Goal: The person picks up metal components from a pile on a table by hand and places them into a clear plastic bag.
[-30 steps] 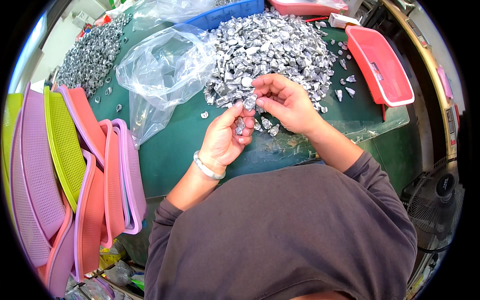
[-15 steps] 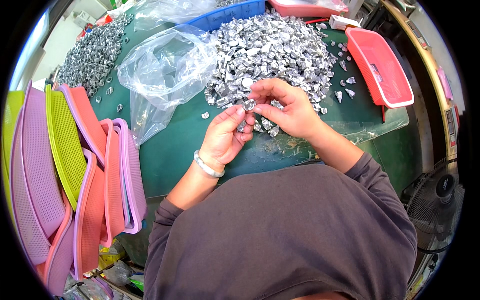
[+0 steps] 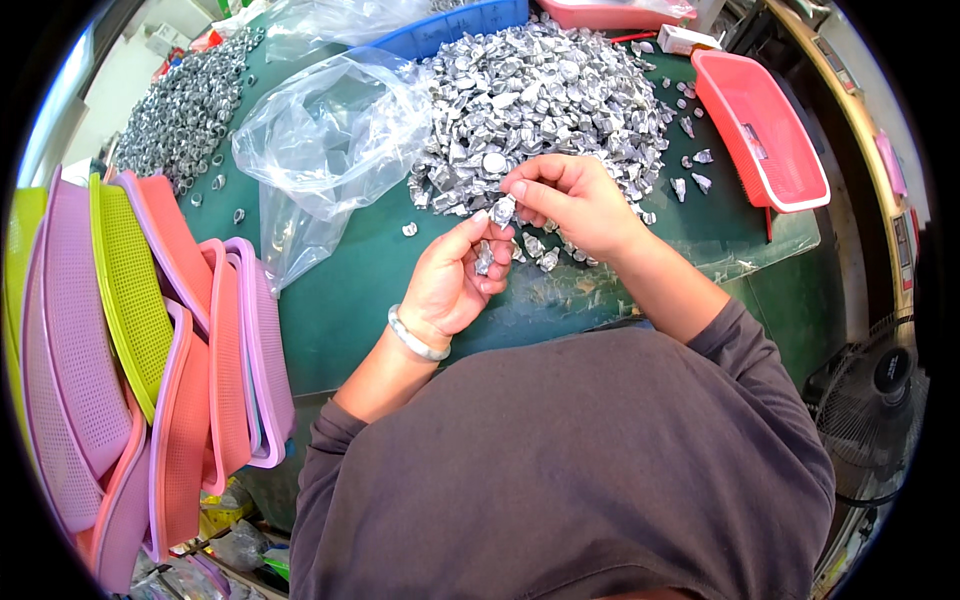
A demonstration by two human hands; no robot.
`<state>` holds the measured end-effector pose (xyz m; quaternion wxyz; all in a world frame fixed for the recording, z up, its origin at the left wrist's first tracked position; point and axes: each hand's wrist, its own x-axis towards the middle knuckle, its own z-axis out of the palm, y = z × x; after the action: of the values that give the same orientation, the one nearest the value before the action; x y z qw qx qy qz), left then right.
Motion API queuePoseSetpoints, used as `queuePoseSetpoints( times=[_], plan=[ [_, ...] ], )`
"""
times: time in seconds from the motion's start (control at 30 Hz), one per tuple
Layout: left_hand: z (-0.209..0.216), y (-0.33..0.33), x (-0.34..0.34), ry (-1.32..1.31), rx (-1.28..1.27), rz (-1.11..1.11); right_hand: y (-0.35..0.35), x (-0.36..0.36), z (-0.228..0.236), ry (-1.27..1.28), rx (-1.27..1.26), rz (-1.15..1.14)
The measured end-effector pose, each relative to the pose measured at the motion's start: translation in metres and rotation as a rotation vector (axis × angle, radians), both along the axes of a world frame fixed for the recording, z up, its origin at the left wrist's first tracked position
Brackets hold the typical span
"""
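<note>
The scuffed green table (image 3: 340, 325) is bearing a jagged heap of shiny metal parts (image 3: 540, 105), at whose near edge the right hand (image 3: 580, 208) and left hand (image 3: 452, 278) are pinching a knobbly silvery piece (image 3: 503, 211) between them, the left also cradling a second lumpy piece (image 3: 484, 258).

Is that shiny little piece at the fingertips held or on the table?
Held: the left hand and right hand have the metal piece between their fingertips.

Purple, green and coral baskets (image 3: 180, 400) stacked at left; black fan (image 3: 889, 371) lower right; white box (image 3: 686, 41) upper right.
</note>
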<state>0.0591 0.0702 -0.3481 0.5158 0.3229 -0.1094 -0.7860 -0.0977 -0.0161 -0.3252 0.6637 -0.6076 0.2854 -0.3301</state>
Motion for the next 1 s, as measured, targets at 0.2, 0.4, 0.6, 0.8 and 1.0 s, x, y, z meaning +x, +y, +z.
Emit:
queuePoseSetpoints(
  times=[0.2, 0.4, 0.6, 0.8, 1.0],
  plan=[
    [0.0, -0.002, 0.0, -0.011, 0.004, -0.012, -0.003, -0.004, 0.0, 0.003, 0.053, 0.016],
    [0.0, 0.0, -0.001, -0.071, -0.024, 0.017, -0.004, -0.006, -0.005, -0.013, 0.034, 0.037],
    [-0.005, 0.002, -0.004, -0.247, -0.146, 0.143, 0.0, -0.009, -0.011, -0.038, -0.042, 0.01],
    [-0.005, 0.001, -0.008, -0.265, -0.184, 0.175, 0.005, -0.015, -0.017, -0.1, -0.069, 0.001],
    [-0.002, -0.002, -0.009, -0.245, -0.169, 0.164, 0.006, -0.014, -0.017, -0.083, -0.1, 0.072]
  ],
)
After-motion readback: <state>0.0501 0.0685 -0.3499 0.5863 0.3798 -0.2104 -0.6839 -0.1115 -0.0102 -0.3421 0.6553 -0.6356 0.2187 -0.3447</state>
